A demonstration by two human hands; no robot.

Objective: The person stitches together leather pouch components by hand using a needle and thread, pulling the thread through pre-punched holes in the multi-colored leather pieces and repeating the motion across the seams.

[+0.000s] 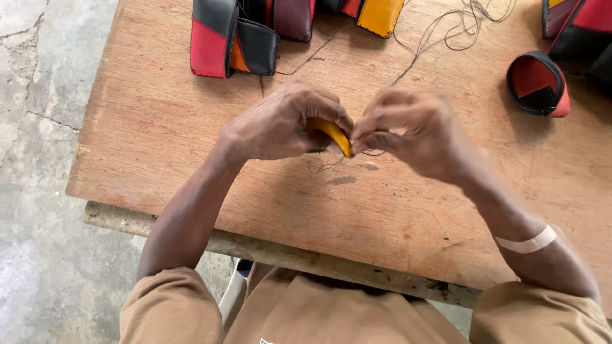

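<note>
My left hand is closed around a small yellow leather piece, of which only a curved edge shows between the fingers. My right hand pinches at the tip of that piece, fingers tight together, where a thin dark thread loops down onto the wooden table. Whether a needle is in the fingers I cannot tell. Both hands meet above the middle of the table.
Red, black and orange leather pouches lie at the far edge, with a yellow one beside them. A round red-and-black pouch sits at the right. Loose dark thread tangles at the back. Cracked concrete floor lies to the left.
</note>
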